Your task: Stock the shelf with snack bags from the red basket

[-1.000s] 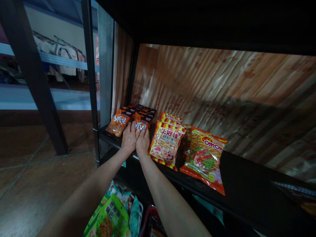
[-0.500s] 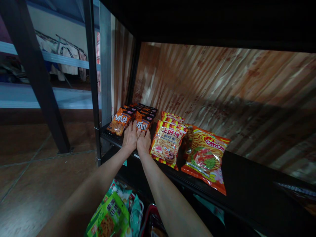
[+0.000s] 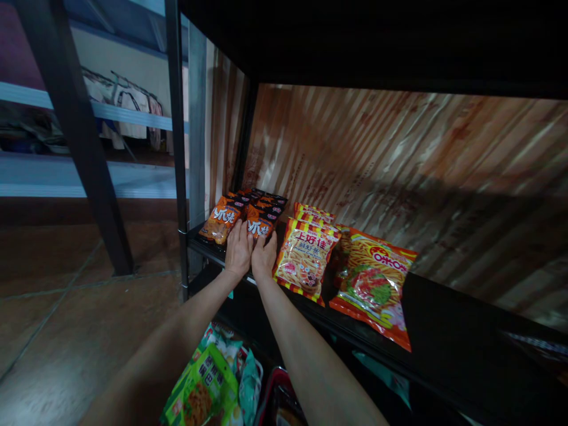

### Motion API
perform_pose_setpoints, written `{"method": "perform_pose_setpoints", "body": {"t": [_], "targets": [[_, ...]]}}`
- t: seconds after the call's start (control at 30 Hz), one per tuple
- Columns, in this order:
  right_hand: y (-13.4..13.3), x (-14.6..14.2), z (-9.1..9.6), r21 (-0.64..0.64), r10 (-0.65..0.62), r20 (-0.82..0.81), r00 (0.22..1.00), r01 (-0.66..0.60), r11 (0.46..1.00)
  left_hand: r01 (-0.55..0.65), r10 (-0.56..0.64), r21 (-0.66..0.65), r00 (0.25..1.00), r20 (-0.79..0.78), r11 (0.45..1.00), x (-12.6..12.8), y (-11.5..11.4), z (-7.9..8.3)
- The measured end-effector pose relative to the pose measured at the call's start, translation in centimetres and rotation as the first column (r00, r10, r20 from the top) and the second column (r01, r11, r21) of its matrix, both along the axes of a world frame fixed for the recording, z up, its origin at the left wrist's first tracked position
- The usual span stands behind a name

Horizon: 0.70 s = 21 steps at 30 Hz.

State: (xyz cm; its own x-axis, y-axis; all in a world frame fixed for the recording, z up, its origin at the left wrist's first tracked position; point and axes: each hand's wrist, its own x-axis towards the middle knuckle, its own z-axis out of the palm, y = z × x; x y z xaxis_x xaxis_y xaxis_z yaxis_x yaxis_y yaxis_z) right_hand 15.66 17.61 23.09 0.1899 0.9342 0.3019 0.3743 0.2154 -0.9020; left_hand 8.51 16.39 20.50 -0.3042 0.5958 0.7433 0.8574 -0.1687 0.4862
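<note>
Looks like the hands have been eased apart a bit: a slim gap is left between the left hand [image 3: 239, 249] and the right hand [image 3: 265, 255], which were touching a second ago. The shiny orange-and-black plastic snack packet [image 3: 260, 226] sits near the left end of the long black shelf [image 3: 444, 313], seemingly steadied at both lower corners now. Fingers are extended, lightly curved; whether anything's gripped can't be told.

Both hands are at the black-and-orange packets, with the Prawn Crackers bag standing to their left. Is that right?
Left is wrong: the head view shows the Prawn Crackers bag to their right. The left hand and right hand are at the black-and-orange packets.
</note>
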Motion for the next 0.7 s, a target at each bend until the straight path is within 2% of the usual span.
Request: {"method": "perform_pose_setpoints", "body": {"t": [0.3,0.53,0.6,0.7], "targets": [[0.0,0.1,0.0,0.008,-0.005,-0.01,1.0,0.005,1.0,0.02,-0.014,0.1,0.998,-0.06,0.995,0.9,-3.2,-1.6],[0.7,0.1,-0.6,0.021,-0.021,0.003,1.0,0.021,1.0,-0.02,0.023,0.056,0.998,-0.061,0.998,2.0,-5.9,-2.8],[0.7,0.0,-0.8,0.062,-0.036,-0.002,0.999,0.036,0.997,0.001,0.002,0.055,0.998,-0.065,0.999,2.0,-5.9,-2.9],[0.4,-0.1,-0.9,0.202,-0.031,0.009,0.999,0.028,0.979,0.008,-0.004,0.072,0.998,-0.057,0.997,1.6,-5.3,-2.8]]}}
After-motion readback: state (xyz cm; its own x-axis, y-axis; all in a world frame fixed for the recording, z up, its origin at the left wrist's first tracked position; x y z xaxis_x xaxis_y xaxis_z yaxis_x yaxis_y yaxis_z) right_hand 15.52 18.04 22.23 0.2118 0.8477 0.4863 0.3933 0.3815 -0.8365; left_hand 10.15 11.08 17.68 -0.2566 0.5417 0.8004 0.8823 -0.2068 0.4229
